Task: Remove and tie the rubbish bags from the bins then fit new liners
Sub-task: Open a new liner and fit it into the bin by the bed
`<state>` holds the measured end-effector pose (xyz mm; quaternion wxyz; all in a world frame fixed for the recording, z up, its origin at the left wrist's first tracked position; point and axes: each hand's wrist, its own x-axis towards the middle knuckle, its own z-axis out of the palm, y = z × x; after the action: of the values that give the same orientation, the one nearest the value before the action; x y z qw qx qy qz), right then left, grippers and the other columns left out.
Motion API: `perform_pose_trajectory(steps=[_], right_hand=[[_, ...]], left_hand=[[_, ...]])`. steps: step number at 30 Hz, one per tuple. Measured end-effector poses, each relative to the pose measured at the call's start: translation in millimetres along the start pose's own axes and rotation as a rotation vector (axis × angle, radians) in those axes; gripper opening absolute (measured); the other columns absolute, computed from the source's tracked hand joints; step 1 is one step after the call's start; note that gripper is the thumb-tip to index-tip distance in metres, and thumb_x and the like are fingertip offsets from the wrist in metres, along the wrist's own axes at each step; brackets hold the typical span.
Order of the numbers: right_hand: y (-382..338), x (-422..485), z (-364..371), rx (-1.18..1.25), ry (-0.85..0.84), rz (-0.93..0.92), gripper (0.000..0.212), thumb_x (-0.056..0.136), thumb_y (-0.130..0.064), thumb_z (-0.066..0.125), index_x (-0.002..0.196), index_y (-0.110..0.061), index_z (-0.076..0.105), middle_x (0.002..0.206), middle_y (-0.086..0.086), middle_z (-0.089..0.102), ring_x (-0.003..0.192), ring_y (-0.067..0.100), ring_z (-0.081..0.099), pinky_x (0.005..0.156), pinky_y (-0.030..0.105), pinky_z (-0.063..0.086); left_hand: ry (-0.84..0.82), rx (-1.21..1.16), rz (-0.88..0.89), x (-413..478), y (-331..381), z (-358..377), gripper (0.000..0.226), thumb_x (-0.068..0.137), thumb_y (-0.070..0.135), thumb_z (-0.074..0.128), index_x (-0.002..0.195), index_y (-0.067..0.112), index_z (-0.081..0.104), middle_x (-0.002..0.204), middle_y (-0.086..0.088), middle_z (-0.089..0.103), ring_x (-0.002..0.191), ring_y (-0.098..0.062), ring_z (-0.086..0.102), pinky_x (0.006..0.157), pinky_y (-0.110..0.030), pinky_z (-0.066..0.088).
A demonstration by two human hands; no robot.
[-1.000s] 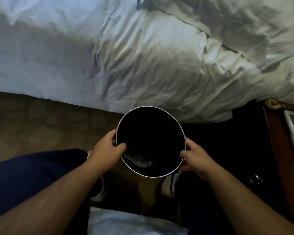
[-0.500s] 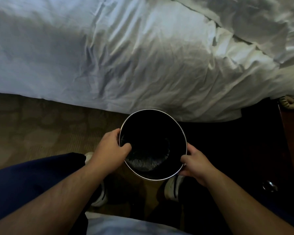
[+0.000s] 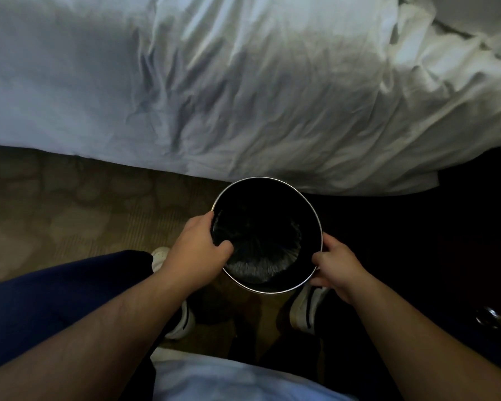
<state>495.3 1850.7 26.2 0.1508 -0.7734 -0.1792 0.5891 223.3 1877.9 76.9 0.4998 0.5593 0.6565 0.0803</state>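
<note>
Head view: left hand [image 3: 198, 250] grips the bin [image 3: 261, 178] rim at nine o'clock, thumb inside beside the black liner [image 3: 261, 261]; right hand [image 3: 337, 266] grips it at four o'clock.

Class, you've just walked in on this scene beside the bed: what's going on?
A person holds a round, silver-rimmed bin beside a bed with rumpled white sheets. The left hand grips the rim on one side, thumb inside; the right hand grips the opposite side. A wrinkled black liner sits inside the bin.
</note>
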Motion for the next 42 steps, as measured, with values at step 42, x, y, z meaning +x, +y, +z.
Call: perform_pose_trajectory(steps=[42], right_hand=[[28.3,66.7,28.2,-0.267,0.166,0.116,0.046,0.098,-0.016,0.062,0.142,-0.017,0.048,0.092,0.011,0.066,0.08,0.032,0.072,0.074,0.045,0.062]], left_hand=[[-0.292,0.355,-0.047,55.3,-55.6,46.4,0.091,0.093,0.038,0.059,0.157,0.026,-0.005,0.166,-0.008,-0.009,0.151,-0.026,0.015,0.12,-0.036,0.027]])
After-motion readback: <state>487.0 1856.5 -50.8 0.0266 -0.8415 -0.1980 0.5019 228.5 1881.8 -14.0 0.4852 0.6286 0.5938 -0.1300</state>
